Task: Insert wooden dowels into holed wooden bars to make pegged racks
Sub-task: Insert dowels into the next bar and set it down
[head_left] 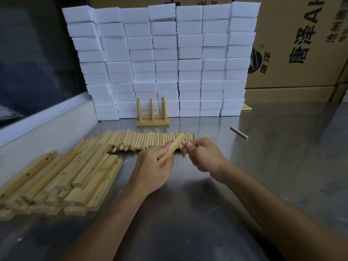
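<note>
Wooden bar (171, 150) in left hand (150, 170); right hand (202, 154) perhaps pinching a dowel.

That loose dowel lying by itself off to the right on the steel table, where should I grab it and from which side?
Pinch the lone dowel around its middle, coming straight down from above. It lies flat on the table, angled, with bare steel on both long sides, so fingers fit either side. The right hand is nearer, though it seems to hold something already.
</note>
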